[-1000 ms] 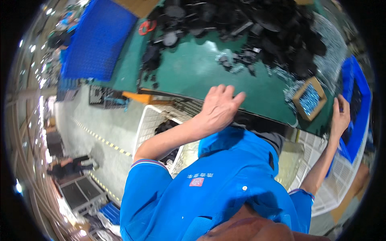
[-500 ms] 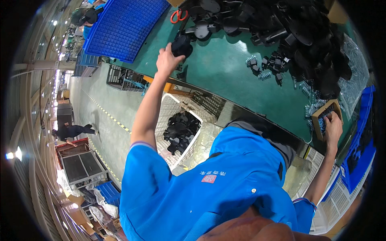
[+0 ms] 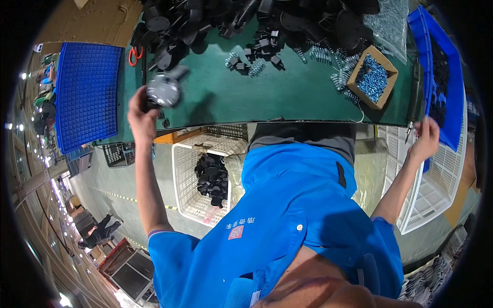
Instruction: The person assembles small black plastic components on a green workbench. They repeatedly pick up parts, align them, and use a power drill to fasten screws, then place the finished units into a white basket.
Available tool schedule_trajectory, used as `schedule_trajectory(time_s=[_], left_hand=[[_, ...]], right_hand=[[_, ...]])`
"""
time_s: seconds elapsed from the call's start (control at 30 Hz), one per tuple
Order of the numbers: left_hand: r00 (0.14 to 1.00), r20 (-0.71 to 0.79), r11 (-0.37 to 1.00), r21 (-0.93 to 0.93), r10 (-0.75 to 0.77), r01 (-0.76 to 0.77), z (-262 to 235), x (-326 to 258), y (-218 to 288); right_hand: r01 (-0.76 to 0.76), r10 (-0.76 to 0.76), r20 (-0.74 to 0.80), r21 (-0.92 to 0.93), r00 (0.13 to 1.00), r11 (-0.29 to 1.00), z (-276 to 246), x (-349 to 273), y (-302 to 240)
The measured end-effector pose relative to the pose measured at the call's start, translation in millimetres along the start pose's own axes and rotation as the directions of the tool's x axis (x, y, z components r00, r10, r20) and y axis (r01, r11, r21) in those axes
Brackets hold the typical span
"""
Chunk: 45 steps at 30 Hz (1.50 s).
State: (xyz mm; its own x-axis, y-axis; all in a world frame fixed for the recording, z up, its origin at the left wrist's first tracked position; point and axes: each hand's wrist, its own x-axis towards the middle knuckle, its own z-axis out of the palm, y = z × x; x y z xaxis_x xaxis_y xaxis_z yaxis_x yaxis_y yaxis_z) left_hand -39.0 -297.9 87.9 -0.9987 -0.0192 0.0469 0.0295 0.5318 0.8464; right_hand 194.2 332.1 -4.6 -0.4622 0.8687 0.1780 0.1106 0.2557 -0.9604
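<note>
My left hand (image 3: 144,115) is closed on a round black plastic part (image 3: 163,90) with a short arm, held above the left side of the green table (image 3: 226,105). The part is smeared by motion, and its face looks shiny. My right hand (image 3: 425,139) is at the table's right edge, fingers curled together; what they hold, if anything, is too small to make out. Beside it is a dark power screwdriver (image 3: 415,100) with a thin metal tip pointing down. An open cardboard box of bluish screws (image 3: 372,79) stands on the table, left of that tool.
Black plastic parts (image 3: 308,23) are heaped along the back. Springs (image 3: 344,77) and small black blocks (image 3: 264,49) lie before them. Orange-handled scissors (image 3: 135,55) lie at the left. Blue crates (image 3: 87,97) flank the table; a white basket (image 3: 179,179) with black parts stands below.
My right hand has left the screw box and moved to the table's right edge. My left hand has lifted a round black part off the table. The view has turned.
</note>
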Motion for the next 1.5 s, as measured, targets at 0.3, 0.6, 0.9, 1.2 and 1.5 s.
schedule_trajectory(time_s=[0.3,0.6,0.9,1.2,1.5], left_hand=[[0.5,0.766,0.895,-0.216,0.403,-0.391,206,-20,62],[0.367,0.821,0.784,-0.147,0.437,-0.604,183,-22,110],[-0.212,0.923,0.947,-0.314,0.322,0.07,54,-80,153],[-0.078,0.816,0.816,-0.577,0.573,-0.038,55,-92,140],[-0.073,0.858,0.86,-0.51,0.509,0.014,48,-93,132]], right_hand=[[-0.408,0.451,-0.063,0.33,0.89,0.851,-39,-97,53],[-0.355,0.438,-0.099,0.442,0.893,0.824,-10,-85,43],[-0.399,0.528,-0.166,0.482,0.833,0.78,-11,-94,52],[-0.383,0.507,-0.124,0.512,0.853,0.769,-26,-81,71],[-0.397,0.503,-0.087,0.504,0.86,0.767,-33,-76,81]])
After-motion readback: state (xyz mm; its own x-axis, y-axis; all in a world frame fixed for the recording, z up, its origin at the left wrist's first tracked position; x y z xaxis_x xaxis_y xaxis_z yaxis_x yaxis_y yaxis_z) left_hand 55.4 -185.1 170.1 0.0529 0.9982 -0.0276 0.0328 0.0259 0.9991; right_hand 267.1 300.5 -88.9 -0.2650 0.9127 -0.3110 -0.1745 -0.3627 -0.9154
